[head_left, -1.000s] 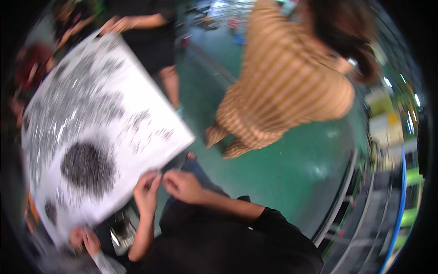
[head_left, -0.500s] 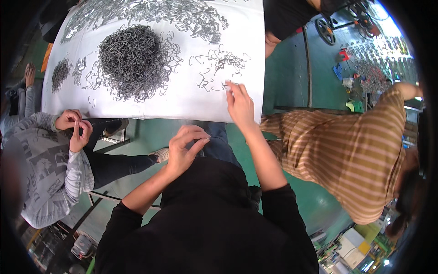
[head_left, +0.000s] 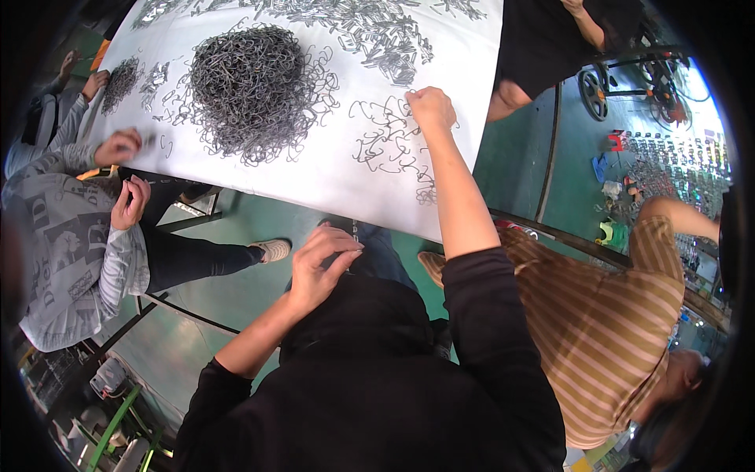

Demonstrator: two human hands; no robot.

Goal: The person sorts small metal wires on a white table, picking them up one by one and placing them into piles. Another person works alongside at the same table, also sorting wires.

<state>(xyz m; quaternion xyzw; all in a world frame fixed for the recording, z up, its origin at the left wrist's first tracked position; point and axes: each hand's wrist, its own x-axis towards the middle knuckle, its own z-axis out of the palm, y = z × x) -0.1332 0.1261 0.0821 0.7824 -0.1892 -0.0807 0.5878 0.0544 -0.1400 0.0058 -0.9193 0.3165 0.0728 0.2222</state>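
My left hand (head_left: 321,263) is held in front of my body, off the table's near edge, with thumb and forefinger pinched. Something small and thin seems to be at the fingertips, too small to name. My right hand (head_left: 432,108) reaches over the table with its fingers curled down at the far side of some loose bent wire hooks (head_left: 385,145). Whatever its fingertips grip is hidden. Left of these hooks rises a large tangled pile of dark wire hooks (head_left: 248,86). All of it lies on a white-covered table (head_left: 330,193).
Small flat metal pieces (head_left: 389,47) cover the table's far part. At the left sits a co-worker in a grey printed top (head_left: 75,244), hands near the table edge. A person in a striped shirt (head_left: 598,330) is close on my right. A person in black (head_left: 543,39) stands beyond the table.
My right hand has moved farther over the table and its fingers have curled. My left hand stays nearly in place. The view has turned slightly. The left co-worker's hands have moved apart.
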